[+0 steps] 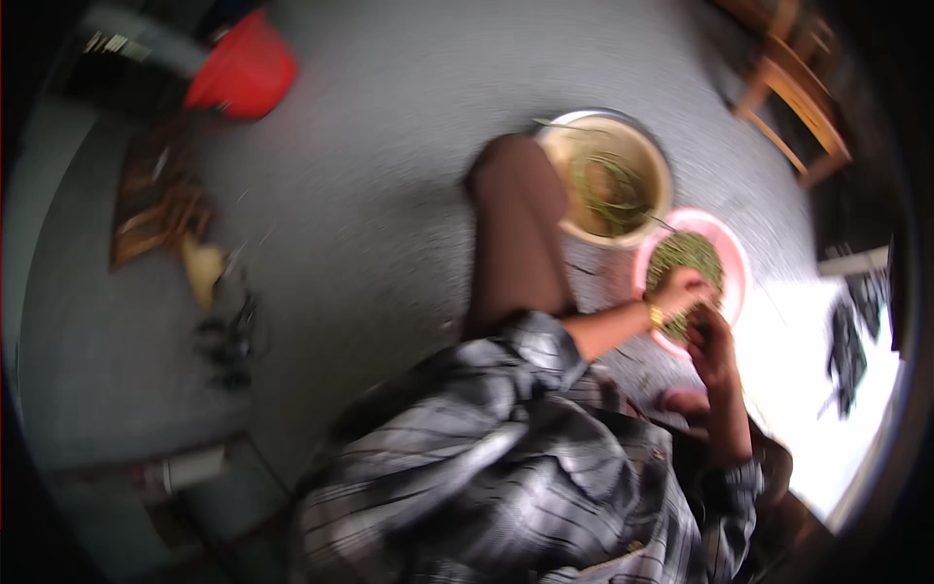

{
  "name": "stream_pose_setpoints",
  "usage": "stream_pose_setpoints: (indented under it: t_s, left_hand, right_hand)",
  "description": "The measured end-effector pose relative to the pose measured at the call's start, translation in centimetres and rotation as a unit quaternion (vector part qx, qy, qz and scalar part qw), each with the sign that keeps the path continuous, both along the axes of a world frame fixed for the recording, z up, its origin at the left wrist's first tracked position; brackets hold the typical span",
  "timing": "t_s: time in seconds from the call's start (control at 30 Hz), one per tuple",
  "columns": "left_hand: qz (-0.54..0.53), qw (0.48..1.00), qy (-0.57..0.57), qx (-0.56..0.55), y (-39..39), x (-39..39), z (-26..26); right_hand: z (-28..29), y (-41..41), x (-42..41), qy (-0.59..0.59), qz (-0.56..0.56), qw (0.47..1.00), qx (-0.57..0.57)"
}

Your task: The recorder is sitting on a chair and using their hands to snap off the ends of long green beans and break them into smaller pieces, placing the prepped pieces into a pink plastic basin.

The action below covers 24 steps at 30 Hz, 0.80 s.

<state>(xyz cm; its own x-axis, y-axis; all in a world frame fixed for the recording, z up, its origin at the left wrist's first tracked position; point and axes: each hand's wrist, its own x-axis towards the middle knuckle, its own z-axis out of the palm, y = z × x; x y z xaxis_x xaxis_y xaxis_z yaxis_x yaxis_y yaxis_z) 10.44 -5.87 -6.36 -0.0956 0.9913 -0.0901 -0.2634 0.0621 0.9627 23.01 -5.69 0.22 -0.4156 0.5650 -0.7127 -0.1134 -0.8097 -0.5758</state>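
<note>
A pink plastic basin holds a heap of short green pieces, which look like cut long beans. Over this basin my left hand, with a gold-coloured band at its wrist, has its fingers bent. Just beside it is my right hand, fingers curled towards the left one. Blur hides whether either hand grips anything between the fingertips. Touching or very near the pink basin stands a cream-coloured basin. Long green strands, apparently long beans, lie coiled inside it.
A red plastic tub stands at the upper left on the grey floor. Wooden furniture is at the upper right, and a brown wooden item at the left. Bright light falls on the floor at right.
</note>
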Motion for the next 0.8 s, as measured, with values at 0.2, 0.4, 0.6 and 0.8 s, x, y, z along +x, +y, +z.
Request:
stream_pose_setpoints:
  t_s: [0.2, 0.4, 0.6, 0.8]
  left_hand:
    - [0.03, 0.985, -0.17, 0.023, 0.4, 0.5, 1.0]
    - [0.058, 0.991, -0.124, 0.013, 0.4, -0.6, 2.1]
    - [0.107, 0.991, -0.079, 0.015, -0.3, -0.8, 3.5]
    - [0.108, 0.989, -0.105, -0.001, 0.0, -1.9, 3.0]
  right_hand:
    - [0.3, 0.0, 0.4, 0.087, 0.04, 0.99, 0.103]
    - [0.0, 0.8, -0.7, 0.075, 0.036, 0.991, 0.109]
    - [-2.3, 1.9, -0.8, 0.045, 0.033, 0.996, 0.076]
    - [-1.4, 2.2, -1.5, 0.146, 0.036, 0.989, -0.003]
